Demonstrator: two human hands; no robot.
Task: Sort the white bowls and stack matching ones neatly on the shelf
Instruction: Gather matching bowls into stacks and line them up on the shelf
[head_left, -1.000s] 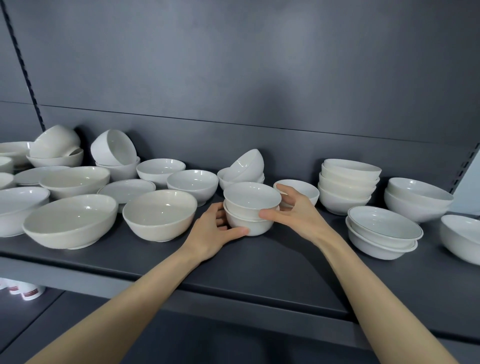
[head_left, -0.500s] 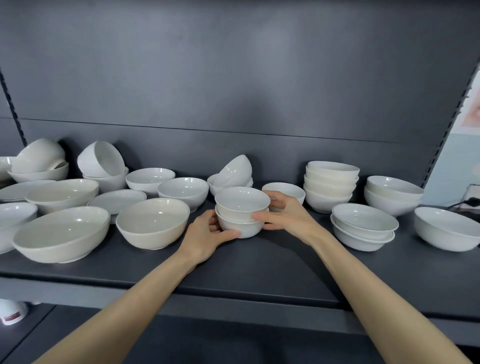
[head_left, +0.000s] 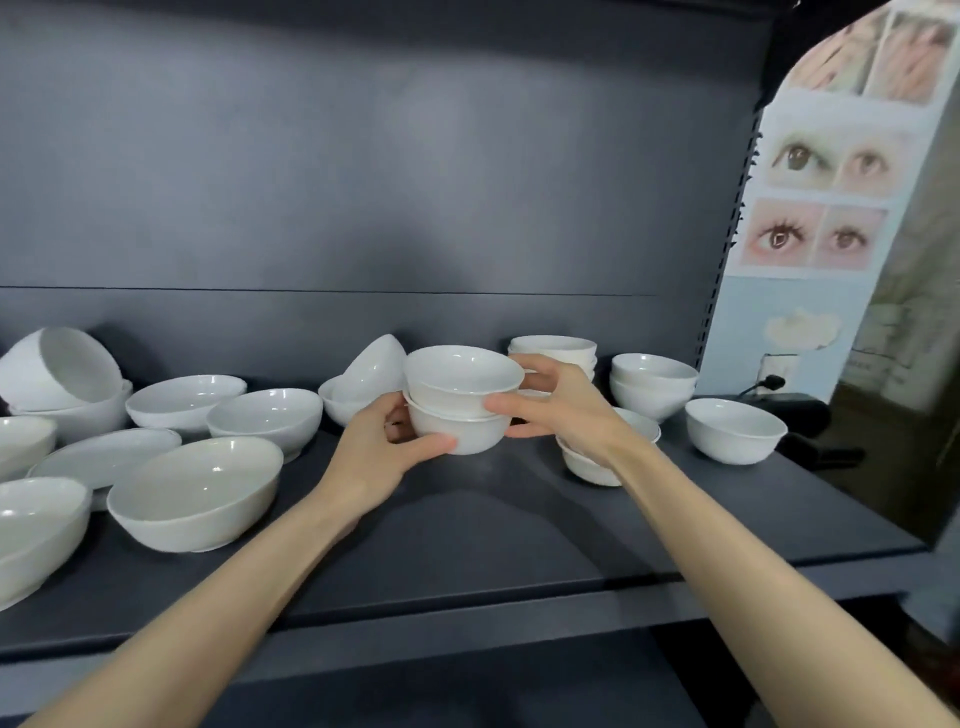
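A dark grey, matte shelf (head_left: 519, 525) runs left to right, its flat board carrying glossy white round bowls, mouths mostly up. Largest is a wide shallow bowl (head_left: 195, 493) at the near left, upright, smooth and slightly cream. Mid-shelf sits the pair of small bowls (head_left: 460, 402), one nested in the other, both mouths facing up, their shared axis vertical, rims thin and a little uneven; the pair looks lifted just off the board. The left hand (head_left: 376, 460) has its grip curled round the lower bowl's left side, thumb under the near wall. The right hand (head_left: 566, 410) pinches the right side, thumb across the seam, fingers behind. Just behind, a tipped bowl (head_left: 376, 366) leans mouth down and left. At the far right hangs a poster (head_left: 826, 182) of eyes.
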